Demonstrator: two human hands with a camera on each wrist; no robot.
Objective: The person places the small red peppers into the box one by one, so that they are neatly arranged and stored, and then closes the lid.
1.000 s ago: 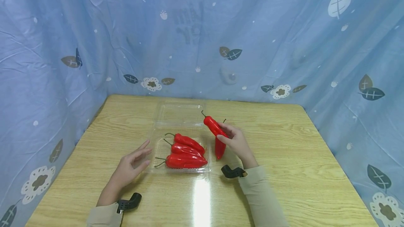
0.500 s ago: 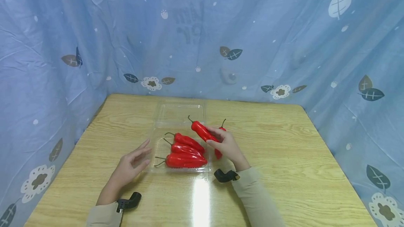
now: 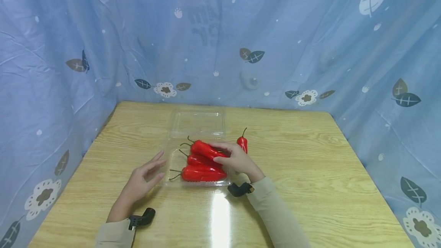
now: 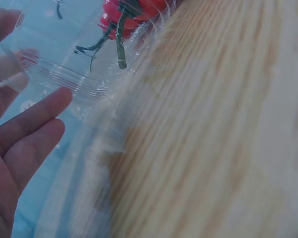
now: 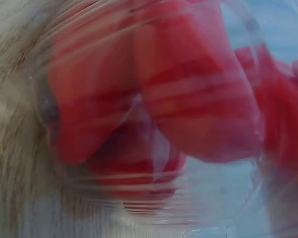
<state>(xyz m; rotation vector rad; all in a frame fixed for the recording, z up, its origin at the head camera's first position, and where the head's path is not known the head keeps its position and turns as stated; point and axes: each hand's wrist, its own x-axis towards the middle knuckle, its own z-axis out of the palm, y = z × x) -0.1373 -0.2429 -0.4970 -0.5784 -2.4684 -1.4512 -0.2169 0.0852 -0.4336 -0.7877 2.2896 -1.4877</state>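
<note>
My right hand [image 3: 237,160] grips a long red pepper [image 3: 205,149] with a green stem, over the clear plastic clamshell box [image 3: 173,152]. Under and in front of it, several more red peppers [image 3: 201,173] lie side by side in the box, stems to the left. In the right wrist view, blurred red peppers [image 5: 198,99] show through the box wall. My left hand [image 3: 142,179] is at the box's left side with its fingers loosely extended, holding nothing. The left wrist view has its fingertips [image 4: 57,101] right at the plastic rim.
One more red pepper [image 3: 242,144] lies on the wooden table [image 3: 310,171] right of the box, partly hidden by my right hand. The box's clear lid [image 3: 198,122] lies folded back behind it. A blue patterned curtain [image 3: 213,41] surrounds the table's back and sides.
My right hand has carried its pepper leftward and down, from beside the box to over the peppers inside it. The left hand has stayed in place.
</note>
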